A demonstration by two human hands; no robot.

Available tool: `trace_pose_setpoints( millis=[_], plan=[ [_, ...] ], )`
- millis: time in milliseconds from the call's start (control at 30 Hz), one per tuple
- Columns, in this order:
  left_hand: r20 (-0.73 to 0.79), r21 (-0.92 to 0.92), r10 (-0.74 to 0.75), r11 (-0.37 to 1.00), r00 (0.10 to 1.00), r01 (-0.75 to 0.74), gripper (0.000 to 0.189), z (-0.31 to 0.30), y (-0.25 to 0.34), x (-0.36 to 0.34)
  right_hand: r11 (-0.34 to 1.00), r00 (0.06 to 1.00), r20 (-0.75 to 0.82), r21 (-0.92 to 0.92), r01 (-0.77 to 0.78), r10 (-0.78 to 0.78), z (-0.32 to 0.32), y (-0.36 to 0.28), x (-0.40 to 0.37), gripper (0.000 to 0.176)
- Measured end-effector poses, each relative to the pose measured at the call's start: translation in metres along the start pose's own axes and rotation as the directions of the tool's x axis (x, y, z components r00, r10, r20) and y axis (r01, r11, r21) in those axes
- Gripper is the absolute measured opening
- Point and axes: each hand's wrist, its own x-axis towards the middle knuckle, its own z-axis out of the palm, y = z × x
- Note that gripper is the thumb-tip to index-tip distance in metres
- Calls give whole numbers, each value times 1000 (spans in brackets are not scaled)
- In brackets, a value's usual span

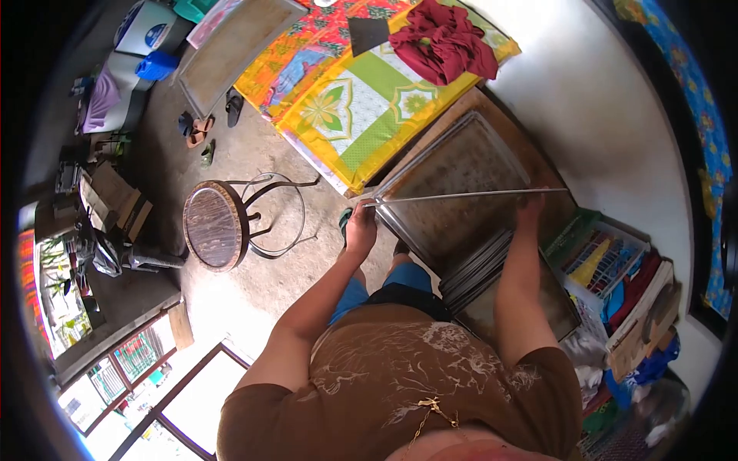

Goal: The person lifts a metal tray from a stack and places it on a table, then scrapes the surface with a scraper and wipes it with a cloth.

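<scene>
Bare concrete floor [261,154] spreads across the room to the left of a person in a brown patterned T-shirt [438,369] and blue shorts, with bright light coming in at the lower left. The two hands are well apart, both closed on one thin grey rod: the left hand [360,229] pinches its left end, and the right hand [529,204] grips it a little short of its other end, the shadow there blurring the exact finger positions. Held lengthwise between them, the thin grey rod [453,197] crosses above a dark rectangular tray [453,157] with a raised pale rim. A bundle of similar rods [478,266] lies side by side near the tray's near-right corner, close to the right forearm. Beyond the tray, a yellow, green and white patterned cover [373,146] carries a crumpled maroon cloth [444,46] and a dark square piece [369,35]. A round-topped stool [214,225] with thin curved metal legs is to the left, and sandals [197,134] lie on the floor farther off. On the right, near the wall, is a plastic basket [607,257] filled with assorted items.
</scene>
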Motion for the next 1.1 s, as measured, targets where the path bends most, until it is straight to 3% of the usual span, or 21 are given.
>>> trace_pose_setpoints(
  millis=[33,100,200,300,400,500,567,667,767,867,1000,1100],
  plan=[
    [-86,88,98,992,991,-91,16,-4,4,3,997,1000,18,-78,23,-21,3,-8,-6,28],
    [-63,87,7,996,998,-1,17,-26,44,10,994,997,-53,-92,-66,61,29,-55,-18,35],
    [-46,-21,-72,997,996,71,16,-49,61,29,999,987,-154,37,-30,36,97,-135,-42,46],
    [-82,-142,-46,989,996,34,20,-79,59,54,977,947,-311,-166,-131,74,126,-162,-42,59],
    [-151,-323,-106,945,983,52,22,-118,49,83,836,974,-225,-542,-88,-43,160,-166,-33,66],
    [-232,-478,-240,872,943,104,21,-160,28,119,732,992,-99,-682,-8,-81,226,-164,-36,69],
    [-275,-451,-248,886,929,103,23,-190,12,140,664,999,11,-747,32,-37,277,-165,-51,65],
    [-286,-564,-319,818,903,111,22,-229,-38,174,669,976,143,-711,216,-163,348,-139,-73,56],
    [-325,-639,-413,759,851,125,20,-264,-93,207,699,955,205,-651,297,-214,409,-94,-80,48],
    [-349,-649,-467,746,813,149,21,-303,-147,237,612,953,275,-735,292,-125,468,-66,-93,53],
    [-359,-623,-485,761,797,183,23,-337,-194,265,605,932,346,-720,339,-110,535,-41,-105,46],
    [-350,-626,-517,749,781,215,23,-359,-207,278,432,913,399,-810,396,-89,567,-32,-107,46]
  ],
)
